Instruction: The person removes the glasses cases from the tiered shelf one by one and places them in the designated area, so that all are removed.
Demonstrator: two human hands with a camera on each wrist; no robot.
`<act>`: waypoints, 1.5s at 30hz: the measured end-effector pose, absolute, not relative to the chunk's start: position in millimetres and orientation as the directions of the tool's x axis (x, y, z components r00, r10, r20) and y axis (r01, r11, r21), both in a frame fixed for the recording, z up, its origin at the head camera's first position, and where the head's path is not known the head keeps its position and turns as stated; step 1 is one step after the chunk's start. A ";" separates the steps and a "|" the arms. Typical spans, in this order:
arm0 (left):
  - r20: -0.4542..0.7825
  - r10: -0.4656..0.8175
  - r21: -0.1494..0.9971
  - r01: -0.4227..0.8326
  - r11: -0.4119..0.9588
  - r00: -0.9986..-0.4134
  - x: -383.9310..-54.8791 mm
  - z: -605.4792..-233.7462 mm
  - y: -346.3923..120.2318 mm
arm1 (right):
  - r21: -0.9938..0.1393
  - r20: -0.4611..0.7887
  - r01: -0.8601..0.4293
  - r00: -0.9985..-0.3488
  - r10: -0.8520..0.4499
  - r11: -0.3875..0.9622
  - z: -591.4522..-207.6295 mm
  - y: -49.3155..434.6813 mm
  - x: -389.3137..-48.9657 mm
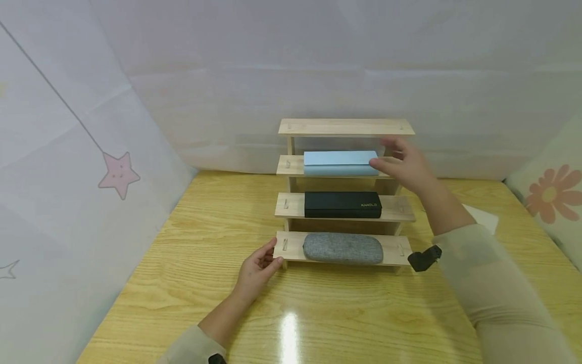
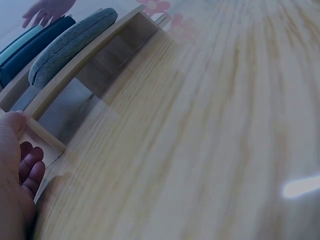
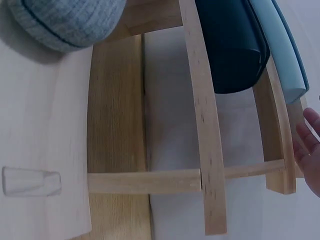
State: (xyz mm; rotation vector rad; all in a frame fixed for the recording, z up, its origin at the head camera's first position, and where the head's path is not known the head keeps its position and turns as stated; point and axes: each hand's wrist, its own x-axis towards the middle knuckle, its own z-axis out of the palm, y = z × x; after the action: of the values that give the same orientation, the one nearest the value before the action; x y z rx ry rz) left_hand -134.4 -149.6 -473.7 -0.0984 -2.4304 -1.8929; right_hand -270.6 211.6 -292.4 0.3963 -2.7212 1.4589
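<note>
A tiered wooden display rack (image 1: 345, 126) stands on the table, its shelves rising like steps. The left hand (image 1: 255, 270) holds the left end of the lowest shelf between thumb and fingers; in the left wrist view its thumb lies at the shelf corner. On that shelf rests a grey fabric glasses case (image 1: 343, 248). One step up lies a black glasses case (image 1: 343, 205) with gold lettering, and above it a light blue glasses case (image 1: 341, 164). At the light blue case's right end is the right hand (image 1: 406, 164), fingers apart and loosely bent, thumb tip right at the case.
The topmost shelf of the rack bears nothing. A white flat piece (image 1: 483, 218) lies on the wood-grain table (image 1: 218, 217), partly behind the right forearm. Pale cloth (image 1: 254, 81) with star and flower prints surrounds the table at the back and sides.
</note>
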 end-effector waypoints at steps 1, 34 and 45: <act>0.091 0.014 0.965 0.091 0.244 -0.996 -134.3 -473.9 -149.5 | -0.815 0.144 -0.239 -0.966 -0.216 0.527 -292.7 210.1 -271.5; 0.075 0.019 0.969 0.077 0.236 -0.997 -132.7 -472.7 -144.9 | -0.713 0.119 -0.306 -0.940 -0.321 0.631 -301.8 175.3 -295.5; 0.074 0.017 0.967 0.076 0.244 -0.997 -132.9 -473.7 -145.4 | -0.675 0.097 -0.315 -0.935 -0.342 0.668 -299.8 172.6 -295.8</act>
State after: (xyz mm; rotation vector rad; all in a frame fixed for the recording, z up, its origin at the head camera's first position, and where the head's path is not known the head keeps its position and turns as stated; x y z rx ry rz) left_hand -132.9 -145.4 -473.7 -0.0911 -2.4392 -1.9011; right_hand -295.8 172.6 -299.8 0.5722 -2.9032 1.1635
